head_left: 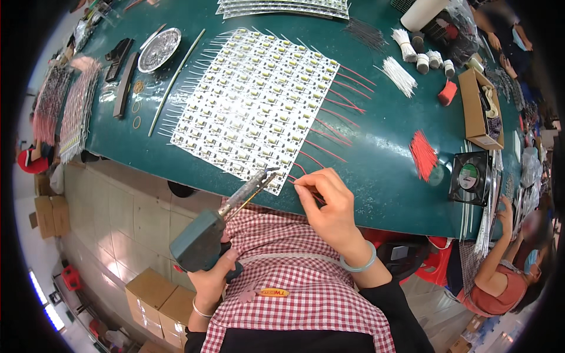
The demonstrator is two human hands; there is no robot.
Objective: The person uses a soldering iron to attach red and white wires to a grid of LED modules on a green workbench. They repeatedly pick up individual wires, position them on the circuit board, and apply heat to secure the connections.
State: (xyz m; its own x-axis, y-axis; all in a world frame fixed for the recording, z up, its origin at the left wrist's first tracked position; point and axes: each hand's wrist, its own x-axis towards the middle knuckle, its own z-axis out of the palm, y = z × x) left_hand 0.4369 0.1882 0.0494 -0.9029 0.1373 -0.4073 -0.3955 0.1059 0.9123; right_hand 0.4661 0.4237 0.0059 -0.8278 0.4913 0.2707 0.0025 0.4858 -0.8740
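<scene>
A white panel of small circuit boards [253, 106] lies on the green table, each board bearing yellow and dark parts. Pale wires stick out along its left and far sides; red wires [344, 105] run from its right edge. My left hand [210, 281] is closed round the handle of a soldering gun [199, 238] with a thin feed tube beside its barrel. The gun's tip is at the panel's near right corner. Close to that tip, my right hand [329, 206] pinches a red wire [292, 178] at the panel's edge. Whether the tip touches the board is too small to tell.
To the right lie loose red wires [422, 155], white wires [399, 76], a black fan [471, 178] and a cardboard box [482, 112]. A foil-like dish [159, 50] and a dark bar [125, 87] are at left. More panels [282, 8] are stacked behind. A co-worker [494, 282] sits at right.
</scene>
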